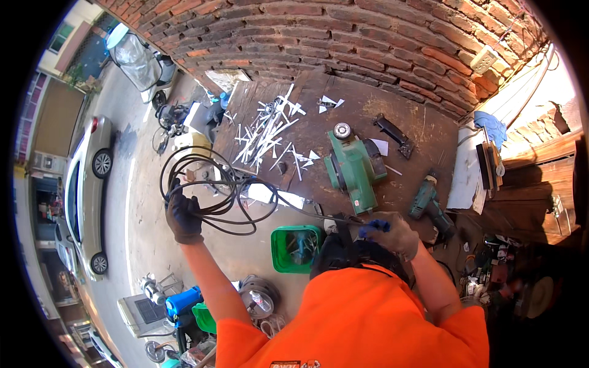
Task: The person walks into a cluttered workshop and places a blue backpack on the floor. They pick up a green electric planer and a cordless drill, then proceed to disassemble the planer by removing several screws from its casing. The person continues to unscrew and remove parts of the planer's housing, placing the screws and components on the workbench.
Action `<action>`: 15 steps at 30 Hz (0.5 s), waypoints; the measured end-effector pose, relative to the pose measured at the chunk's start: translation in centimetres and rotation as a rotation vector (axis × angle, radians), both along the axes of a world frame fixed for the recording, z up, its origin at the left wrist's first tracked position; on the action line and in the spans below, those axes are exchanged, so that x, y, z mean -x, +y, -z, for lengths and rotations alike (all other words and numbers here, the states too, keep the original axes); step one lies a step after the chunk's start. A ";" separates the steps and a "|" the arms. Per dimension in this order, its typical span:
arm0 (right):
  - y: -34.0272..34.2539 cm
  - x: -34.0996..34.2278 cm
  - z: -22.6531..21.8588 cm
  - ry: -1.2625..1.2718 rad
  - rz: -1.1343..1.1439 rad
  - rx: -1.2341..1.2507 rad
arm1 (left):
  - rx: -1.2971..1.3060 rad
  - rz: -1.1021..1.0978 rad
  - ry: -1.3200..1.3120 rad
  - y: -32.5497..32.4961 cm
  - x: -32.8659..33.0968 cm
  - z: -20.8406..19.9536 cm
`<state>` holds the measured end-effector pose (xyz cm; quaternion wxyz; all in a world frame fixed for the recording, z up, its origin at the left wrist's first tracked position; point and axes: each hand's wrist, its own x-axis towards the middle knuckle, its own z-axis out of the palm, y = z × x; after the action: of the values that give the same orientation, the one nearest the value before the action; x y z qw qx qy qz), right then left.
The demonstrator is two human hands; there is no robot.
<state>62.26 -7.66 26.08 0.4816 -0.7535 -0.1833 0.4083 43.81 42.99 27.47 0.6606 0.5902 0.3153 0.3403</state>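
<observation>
Black cable (242,181), gathered in loose loops, hangs to the left of the green power tool (354,167), which serves here as the landmark. The person's left hand (183,213), in a dark glove, is clenched around the loops, well to the left of that tool. From the coil, one strand stretches across to the right hand (396,234), just below the tool's near end; its fingers (blue on the glove there) are curled and appear to grip the strand. Left of the tool, white strips (264,138) lie heaped on the brown bench (423,132). A cordless drill (434,208) lies to its lower right, and a green bin (279,265) stands to its lower left.
</observation>
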 end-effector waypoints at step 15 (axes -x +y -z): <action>-8.9 -3.3 2.2 -0.602 0.399 0.400 | -0.255 0.158 0.782 2.7 -18.7 17.9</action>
<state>65.51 -16.57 23.88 0.3203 -0.9388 -0.0832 0.0958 62.55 45.65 9.61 0.4369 0.7744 0.4513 0.0751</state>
